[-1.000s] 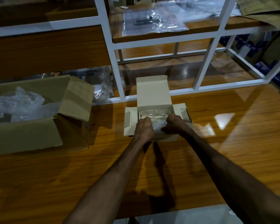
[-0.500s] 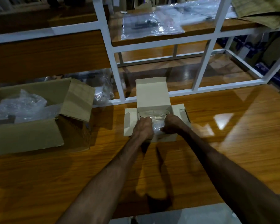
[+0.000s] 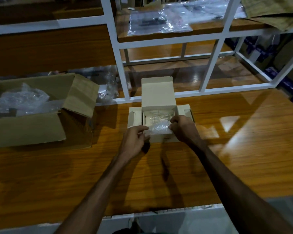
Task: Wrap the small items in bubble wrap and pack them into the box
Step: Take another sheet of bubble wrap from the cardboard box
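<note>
A small white cardboard box [image 3: 157, 95] stands open on the wooden table, its lid flap upright at the back and side flaps spread. Inside it lies a bubble-wrapped bundle [image 3: 159, 128]. My left hand [image 3: 134, 141] sits at the box's near left corner, fingers loosely curled and touching the wrap's left edge. My right hand [image 3: 183, 128] is at the box's right side, fingers bent on the wrap's right edge. What the wrap holds is hidden.
A large brown carton [image 3: 32, 112] with loose bubble wrap inside stands at the left. A white metal shelf frame [image 3: 120, 65] rises just behind the small box. Plastic bags [image 3: 157, 22] lie on the upper shelf. The table's near edge [image 3: 159, 210] is close to me.
My left hand has pulled back out of the box toward me and to the left. More of the bubble-wrapped bundle shows. My right hand stays at the box's right side.
</note>
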### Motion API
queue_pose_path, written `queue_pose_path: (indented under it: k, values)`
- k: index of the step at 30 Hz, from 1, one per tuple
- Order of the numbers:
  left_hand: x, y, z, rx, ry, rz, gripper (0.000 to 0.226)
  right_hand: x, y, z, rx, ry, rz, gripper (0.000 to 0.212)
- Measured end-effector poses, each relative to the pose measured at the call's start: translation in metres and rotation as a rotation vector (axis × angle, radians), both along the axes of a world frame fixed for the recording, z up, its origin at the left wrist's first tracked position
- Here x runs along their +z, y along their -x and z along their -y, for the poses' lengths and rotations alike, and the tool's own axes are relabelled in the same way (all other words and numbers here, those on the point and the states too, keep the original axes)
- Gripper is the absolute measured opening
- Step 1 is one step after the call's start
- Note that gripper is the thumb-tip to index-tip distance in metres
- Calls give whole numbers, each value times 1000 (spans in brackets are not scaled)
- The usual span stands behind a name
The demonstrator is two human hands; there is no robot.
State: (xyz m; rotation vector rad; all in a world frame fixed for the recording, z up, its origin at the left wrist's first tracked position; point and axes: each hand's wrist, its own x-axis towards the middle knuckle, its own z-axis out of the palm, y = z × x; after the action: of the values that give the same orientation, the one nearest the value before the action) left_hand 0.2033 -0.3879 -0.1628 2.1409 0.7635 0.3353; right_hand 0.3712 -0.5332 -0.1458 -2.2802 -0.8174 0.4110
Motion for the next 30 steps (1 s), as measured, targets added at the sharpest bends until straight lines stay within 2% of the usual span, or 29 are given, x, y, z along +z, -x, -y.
queue_pose_path:
  k: [3, 6, 10, 14, 20, 23, 26, 30]
  values:
    - [4, 34, 6, 66, 24, 85, 26, -3, 29, 8, 44, -202, 85, 25]
    - [4, 73, 8, 139, 61, 103, 23, -1, 67, 6, 103, -384, 109, 15]
    - [9, 125, 11, 222, 128, 136, 17, 6, 112, -16, 180, -522, 42, 12]
    - [35, 168, 0, 304, 70, 224, 19, 33, 149, -53, 273, -590, -83, 16]
    - [82, 207, -52, 389, -99, 399, 14, 95, 186, -116, 449, -575, -99, 14]
    - [98, 218, -94, 451, -118, 475, 9, 115, 199, -154, 516, -580, -24, 18]
    - [119, 229, -141, 459, -184, 453, 13, 132, 210, -194, 561, -523, 68, 22]
    - [145, 240, -207, 371, -334, 305, 16, 148, 215, -253, 600, -412, 256, 23]
